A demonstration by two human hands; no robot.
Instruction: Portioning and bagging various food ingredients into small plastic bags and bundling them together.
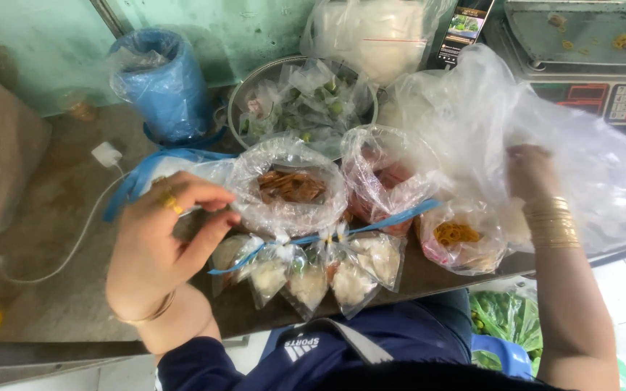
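Note:
My left hand [161, 242] pinches the end of a thin blue plastic strip [371, 226] that runs right across several small knotted bags of white food [349, 279] at the counter's front edge. My right hand [530, 174], with gold bangles on the wrist, reaches into a large clear plastic bag [581, 145] and grips its film. Between the hands stand an open bag of brown fried pieces [290, 187], a bag with red contents [378, 177] and a bag holding rubber bands [458, 235].
A metal bowl [244, 87] of small packed bags sits behind. A blue plastic roll [161, 80] stands at the back left, a weighing scale [588, 58] and a phone [461, 29] at the back right. A white charger cable [85, 224] lies on the brown counter.

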